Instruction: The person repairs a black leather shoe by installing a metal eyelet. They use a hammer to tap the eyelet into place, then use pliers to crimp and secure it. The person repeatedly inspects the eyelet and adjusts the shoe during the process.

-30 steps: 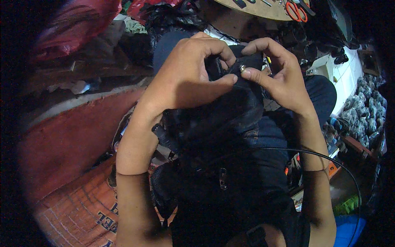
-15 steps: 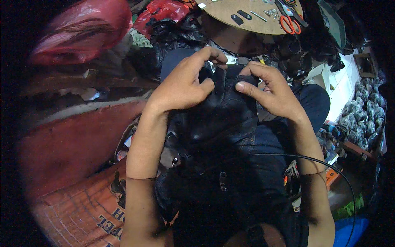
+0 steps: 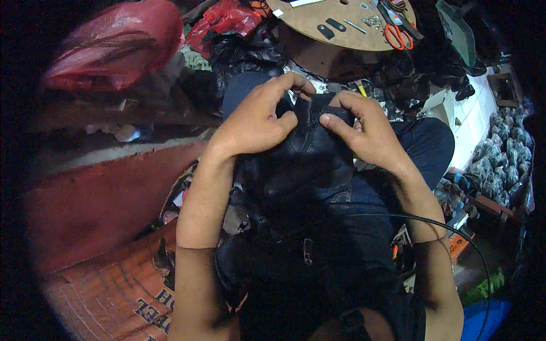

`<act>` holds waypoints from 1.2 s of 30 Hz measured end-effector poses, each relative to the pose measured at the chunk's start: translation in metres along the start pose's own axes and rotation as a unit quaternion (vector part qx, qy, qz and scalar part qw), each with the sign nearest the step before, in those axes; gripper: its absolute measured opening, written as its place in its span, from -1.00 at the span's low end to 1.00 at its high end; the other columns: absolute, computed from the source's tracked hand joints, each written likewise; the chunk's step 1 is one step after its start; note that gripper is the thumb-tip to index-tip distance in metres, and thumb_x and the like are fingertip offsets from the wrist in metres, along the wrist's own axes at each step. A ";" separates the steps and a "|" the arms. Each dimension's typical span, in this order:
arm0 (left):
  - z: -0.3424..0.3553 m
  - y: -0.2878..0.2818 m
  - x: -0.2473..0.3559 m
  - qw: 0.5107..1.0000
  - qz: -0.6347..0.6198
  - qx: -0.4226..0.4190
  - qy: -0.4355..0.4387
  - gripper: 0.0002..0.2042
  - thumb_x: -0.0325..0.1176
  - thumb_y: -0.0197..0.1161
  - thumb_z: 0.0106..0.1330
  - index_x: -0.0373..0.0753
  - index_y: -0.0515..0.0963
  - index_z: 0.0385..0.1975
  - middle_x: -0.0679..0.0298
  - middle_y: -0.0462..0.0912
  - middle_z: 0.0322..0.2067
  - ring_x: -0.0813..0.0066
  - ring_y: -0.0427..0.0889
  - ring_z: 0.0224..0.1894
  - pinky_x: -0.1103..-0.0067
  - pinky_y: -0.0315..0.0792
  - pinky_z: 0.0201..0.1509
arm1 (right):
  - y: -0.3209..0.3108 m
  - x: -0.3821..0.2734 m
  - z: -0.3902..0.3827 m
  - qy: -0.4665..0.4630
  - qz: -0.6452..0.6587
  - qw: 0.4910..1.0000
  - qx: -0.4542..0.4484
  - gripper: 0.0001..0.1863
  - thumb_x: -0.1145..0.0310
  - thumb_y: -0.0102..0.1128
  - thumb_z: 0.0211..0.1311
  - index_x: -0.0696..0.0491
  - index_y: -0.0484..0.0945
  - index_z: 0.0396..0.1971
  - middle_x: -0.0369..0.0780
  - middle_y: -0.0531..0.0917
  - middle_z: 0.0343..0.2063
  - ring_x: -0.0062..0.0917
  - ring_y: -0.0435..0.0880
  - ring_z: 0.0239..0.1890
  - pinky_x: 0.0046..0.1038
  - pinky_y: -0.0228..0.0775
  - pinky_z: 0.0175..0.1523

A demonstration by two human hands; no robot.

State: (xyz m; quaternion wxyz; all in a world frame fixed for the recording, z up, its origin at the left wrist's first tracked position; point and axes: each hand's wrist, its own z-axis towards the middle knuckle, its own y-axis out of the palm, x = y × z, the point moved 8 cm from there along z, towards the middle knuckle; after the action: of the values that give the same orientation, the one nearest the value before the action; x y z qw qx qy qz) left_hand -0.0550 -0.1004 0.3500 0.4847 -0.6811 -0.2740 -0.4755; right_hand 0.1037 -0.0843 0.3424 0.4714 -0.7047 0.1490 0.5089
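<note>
A black leather-like piece (image 3: pixel 318 162) with stitched seams lies over my lap, its upper edge raised between my hands. At the left of that edge, my left hand (image 3: pixel 256 119) curls its fingers behind the material with the thumb in front. My right hand (image 3: pixel 367 128) pinches the right side of the edge, thumb on the near face and fingers behind. A fold or opening runs down between the two hands. What kind of article it is, I cannot tell; its lower part sinks into shadow.
Ahead stands a round wooden table (image 3: pixel 301 21) with orange-handled scissors (image 3: pixel 398 37), small black tabs (image 3: pixel 335 25) and metal bits. Red plastic bags (image 3: pixel 114 51) lie far left, above a reddish board (image 3: pixel 114 199). A black cable (image 3: pixel 421 217) crosses my right forearm. Plastic-wrapped bundles (image 3: pixel 500 148) sit right.
Both hands and the black piece sit slightly lower in the picture. My right thumb has shifted a little left along the material. The hold looks the same.
</note>
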 end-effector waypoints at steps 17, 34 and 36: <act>0.011 -0.009 -0.006 0.995 0.064 -0.004 0.074 -0.67 -0.39 0.20 0.03 -0.28 0.59 -0.15 0.12 0.57 -0.19 0.15 0.52 0.00 0.38 0.37 0.18 | -0.069 0.092 0.099 0.039 -0.035 0.985 0.162 -0.51 0.10 0.41 0.18 0.11 0.62 0.00 -0.10 0.70 -0.08 -0.45 0.68 -0.07 -0.35 0.52 0.04; 0.020 -0.015 -0.018 0.995 0.068 0.001 0.075 -0.70 -0.38 0.43 0.02 -0.23 0.60 -0.21 0.20 0.58 -0.22 0.17 0.46 -0.05 0.38 0.35 0.12 | -0.031 0.170 0.217 -0.014 -0.255 0.946 0.200 -0.68 0.16 0.20 0.30 0.14 0.68 -0.28 0.04 0.70 -0.27 -0.02 0.68 -0.19 -0.10 0.52 -0.06; 0.020 -0.014 -0.019 0.994 0.072 0.012 0.080 -0.70 -0.32 0.45 0.05 -0.23 0.60 -0.22 0.21 0.56 -0.25 0.20 0.46 -0.07 0.39 0.32 0.11 | -0.040 0.164 0.186 -0.001 -0.109 0.967 0.232 -0.66 0.16 0.21 0.35 0.16 0.69 -0.20 -0.04 0.73 -0.33 -0.24 0.72 -0.27 -0.22 0.53 -0.13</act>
State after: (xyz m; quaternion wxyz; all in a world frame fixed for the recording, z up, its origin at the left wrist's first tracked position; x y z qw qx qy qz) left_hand -0.0669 -0.0751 0.3364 0.5458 -0.6530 -0.1904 -0.4894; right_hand 0.0953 0.1322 0.2155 0.6746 -0.5876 0.1848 0.4069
